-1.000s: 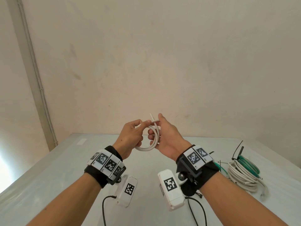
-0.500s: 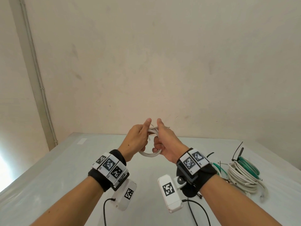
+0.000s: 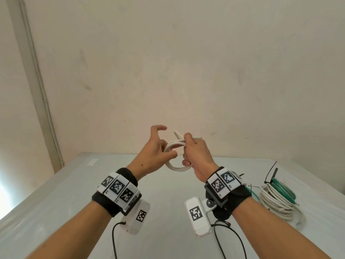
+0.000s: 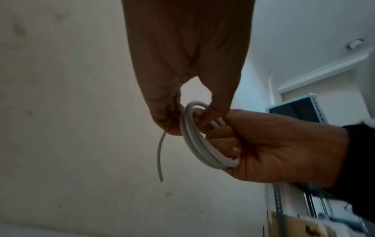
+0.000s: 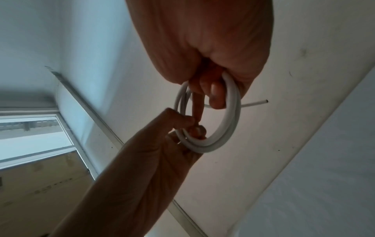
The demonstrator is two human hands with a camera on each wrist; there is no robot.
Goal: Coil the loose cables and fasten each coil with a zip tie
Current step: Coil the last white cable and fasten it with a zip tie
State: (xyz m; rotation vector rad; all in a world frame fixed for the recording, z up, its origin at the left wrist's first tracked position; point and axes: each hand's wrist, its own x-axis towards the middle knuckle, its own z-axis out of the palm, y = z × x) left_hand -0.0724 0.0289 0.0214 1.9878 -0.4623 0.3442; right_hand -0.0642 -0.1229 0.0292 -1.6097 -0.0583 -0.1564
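I hold a small coil of white cable (image 3: 175, 167) in the air above the table, between both hands. My right hand (image 3: 194, 152) grips the coil's right side, fingers curled through the loop (image 5: 229, 126). My left hand (image 3: 165, 149) pinches the left side between thumb and lower fingers, while its index finger (image 3: 158, 128) is lifted off. The left wrist view shows the turns (image 4: 194, 144) lying side by side. The cable's free end (image 4: 159, 154) sticks out past the grip (image 5: 261, 101). No zip tie shows on this coil.
On the white table (image 3: 74, 193) at the right lies a bundle of white cable (image 3: 276, 204) with a green coil (image 3: 283, 189) on it. Black zip-tie tails (image 3: 270, 171) stick up from it. A plain wall stands just behind the table.
The hands pressed close together over the coil, then eased apart. The left index finger has lifted off, and the coil now shows as an open ring between the hands.
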